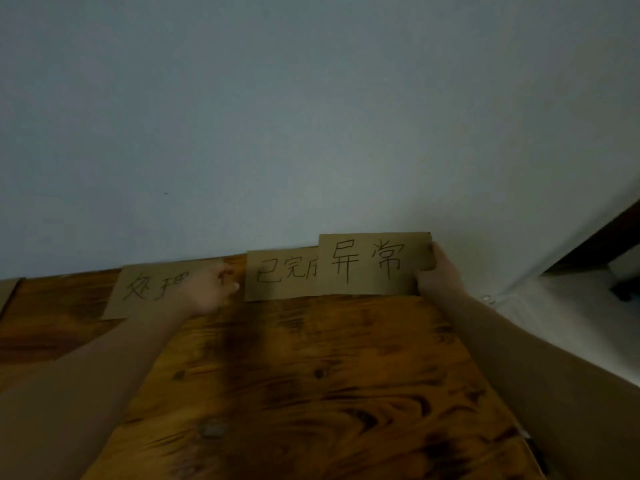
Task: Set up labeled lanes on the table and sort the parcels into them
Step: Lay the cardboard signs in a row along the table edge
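Head view, dim and soft. Right hand (438, 271), centre right of the frame: thumb lies on the front of the right card (374, 263) at its right edge and the other fingers are hidden behind it, so the hand pinches that edge. This brown cardboard card stands upright against the wall (277, 116), with its lower edge at the far edge of the table (311, 375). Handwritten on it in dark marker: "异常", fully readable.

Left hand (207, 289), centre left: fingers curled, thumb tip pointing right, sitting over the right end of the left card (145, 289). I cannot tell whether it actually pinches the card or only rests there. Writing on this card reads "处理"; the second character is partly under the hand and anything after it is covered.

Middle card (280, 275) leans between the two, just right of the left hand. Its right end is overlapped by the right card. Readable: "已完" plus the start of a third character, the rest hidden.

All three cards line up along the far table edge, in the middle band of the frame. A cardboard strip (7, 292) is cut off at the left border, with no writing visible. The table is dark-stained wood with heavy grain. Both forearms run in from the lower corners. There is a dark shape (602, 237) at the right edge that I can't identify.
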